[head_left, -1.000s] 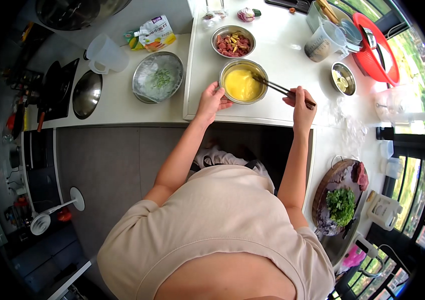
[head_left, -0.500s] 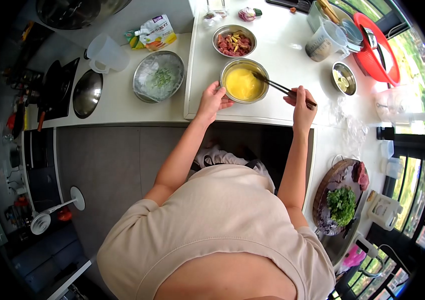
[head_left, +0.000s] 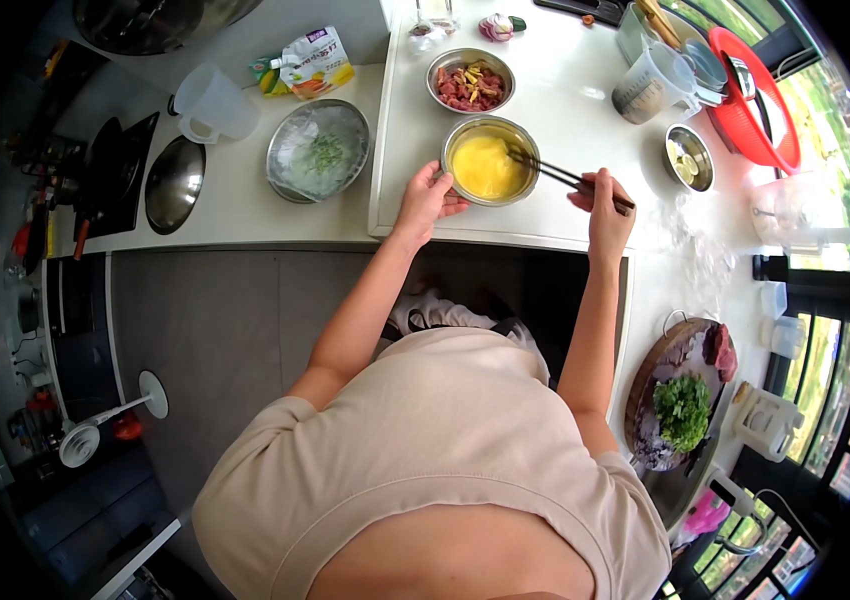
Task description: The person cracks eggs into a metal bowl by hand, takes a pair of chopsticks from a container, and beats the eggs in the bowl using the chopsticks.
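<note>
A metal bowl (head_left: 532,188) of yellow beaten egg (head_left: 488,168) stands near the counter's front edge. My left hand (head_left: 426,203) grips its left rim, thumb on top and fingers curled at the side. In my right hand (head_left: 607,203) is a pair of dark chopsticks (head_left: 567,178), held from the right with their tips dipped into the egg. Just behind this bowl sits another metal bowl (head_left: 508,92) with cut red meat (head_left: 469,88) and yellowish strips.
Left is a plate (head_left: 290,187) with chopped greens under cloudy film. Toward the right are a measuring jug (head_left: 645,85), a small metal bowl (head_left: 702,180), a red basket (head_left: 780,140), crumpled plastic (head_left: 707,255), and a round chopping board (head_left: 645,375) bearing herbs (head_left: 683,410) and meat (head_left: 721,352).
The chopsticks' tips have shifted slightly in the egg, and its surface pattern looks different. My left hand keeps the same hold on the bowl.
</note>
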Motion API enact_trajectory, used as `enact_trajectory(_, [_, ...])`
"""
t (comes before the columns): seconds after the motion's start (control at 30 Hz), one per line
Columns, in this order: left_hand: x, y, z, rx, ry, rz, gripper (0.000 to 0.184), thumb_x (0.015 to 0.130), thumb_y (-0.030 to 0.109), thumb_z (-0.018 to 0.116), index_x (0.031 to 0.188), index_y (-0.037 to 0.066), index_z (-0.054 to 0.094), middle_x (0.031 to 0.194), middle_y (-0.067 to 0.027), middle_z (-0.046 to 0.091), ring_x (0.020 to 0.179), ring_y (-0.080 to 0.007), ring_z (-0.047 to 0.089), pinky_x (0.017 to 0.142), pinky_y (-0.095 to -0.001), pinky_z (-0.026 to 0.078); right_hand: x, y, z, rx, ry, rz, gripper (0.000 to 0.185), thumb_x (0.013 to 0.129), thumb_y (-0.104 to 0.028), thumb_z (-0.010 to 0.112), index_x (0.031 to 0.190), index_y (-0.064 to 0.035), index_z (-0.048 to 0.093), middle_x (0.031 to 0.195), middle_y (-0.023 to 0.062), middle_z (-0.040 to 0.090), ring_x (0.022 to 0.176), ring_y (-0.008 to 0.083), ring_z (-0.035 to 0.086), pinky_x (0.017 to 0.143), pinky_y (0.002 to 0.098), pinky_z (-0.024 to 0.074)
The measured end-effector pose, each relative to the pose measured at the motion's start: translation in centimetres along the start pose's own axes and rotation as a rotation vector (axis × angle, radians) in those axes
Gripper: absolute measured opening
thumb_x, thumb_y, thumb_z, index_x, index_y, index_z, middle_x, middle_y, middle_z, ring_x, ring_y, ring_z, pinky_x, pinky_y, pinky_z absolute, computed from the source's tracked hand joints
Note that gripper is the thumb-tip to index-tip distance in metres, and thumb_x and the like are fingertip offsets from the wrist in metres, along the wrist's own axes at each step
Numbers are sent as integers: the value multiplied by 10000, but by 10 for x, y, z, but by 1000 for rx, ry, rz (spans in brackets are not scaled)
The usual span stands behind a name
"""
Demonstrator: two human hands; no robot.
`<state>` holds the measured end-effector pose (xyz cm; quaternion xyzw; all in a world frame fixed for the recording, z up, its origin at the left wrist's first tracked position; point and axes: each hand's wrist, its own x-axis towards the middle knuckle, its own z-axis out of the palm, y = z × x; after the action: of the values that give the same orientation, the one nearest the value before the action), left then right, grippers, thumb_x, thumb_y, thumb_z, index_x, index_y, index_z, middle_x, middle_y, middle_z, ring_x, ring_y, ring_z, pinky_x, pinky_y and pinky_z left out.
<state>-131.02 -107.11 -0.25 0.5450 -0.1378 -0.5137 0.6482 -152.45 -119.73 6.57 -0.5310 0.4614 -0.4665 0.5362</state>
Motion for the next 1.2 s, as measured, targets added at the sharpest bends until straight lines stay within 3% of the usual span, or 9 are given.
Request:
enact_trajectory(0.1, [1,1,0,9,5,0,315,978,141,456,1262,7,434,949,-112,629,738,-186,664,634,-293,579,-4,-9,-4,-26,-236,113,360,946,-260,543,864,71,659,742,131,652,574,190,653,592,259,543])
enact_trajectory(0.2, [0,2,2,10,5,-7,308,978,141,457,1258,13,442,951,-106,630,736,-182,662,634,-289,577,-1,-3,-1,90,21,0,355,943,-259,544,855,64,661,741,128,653,567,193,653,577,250,530])
enact_trajectory(0.33, [0,2,1,-36,-6,-12,304,977,142,459,1253,14,448,959,-106,631,742,-178,661,635,-288,576,-1,-6,-8,-85,-258,98,357,946,-272,544,869,58,658,745,124,653,592,191,662,583,257,535])
enact_trajectory(0.43, [1,3,1,7,9,-3,303,978,142,459,1252,15,448,957,-106,632,751,-173,660,641,-289,578,-1,-4,-5,91,12,30,355,941,-268,550,846,53,667,724,123,649,585,190,662,578,258,534])
enact_trajectory(0.57, [0,2,1,-16,-1,-6,312,979,139,457,1259,3,440,976,-109,625,756,-175,659,651,-298,583,0,-10,-12,-112,-257,127,355,947,-263,540,848,58,655,735,127,647,606,203,667,593,269,542])
enact_trajectory(0.7, [1,1,2,8,16,-11,316,978,137,460,1260,-3,439,987,-110,621,754,-177,659,652,-300,584,1,-3,-5,42,43,-8,344,936,-242,542,839,69,653,725,123,651,590,195,664,595,267,540])
enact_trajectory(0.93, [1,2,1,14,7,-10,306,976,138,465,1248,-2,451,978,-108,624,751,-178,660,650,-299,583,-1,-10,-2,-6,11,-37,341,930,-241,559,841,70,664,704,116,641,554,184,650,563,258,538])
enact_trajectory(1.07, [-1,2,2,-2,7,-16,300,977,141,463,1241,-2,453,978,-110,624,745,-178,660,654,-301,583,-1,-17,-9,-96,-259,71,358,939,-258,561,842,73,658,715,113,641,574,172,649,579,253,539])
enact_trajectory(1.2, [-2,3,4,-4,15,-15,303,978,144,461,1243,-5,449,983,-114,623,739,-181,661,651,-302,585,2,-9,-4,-78,-29,-55,352,937,-252,563,839,75,652,699,117,639,563,175,647,569,258,536])
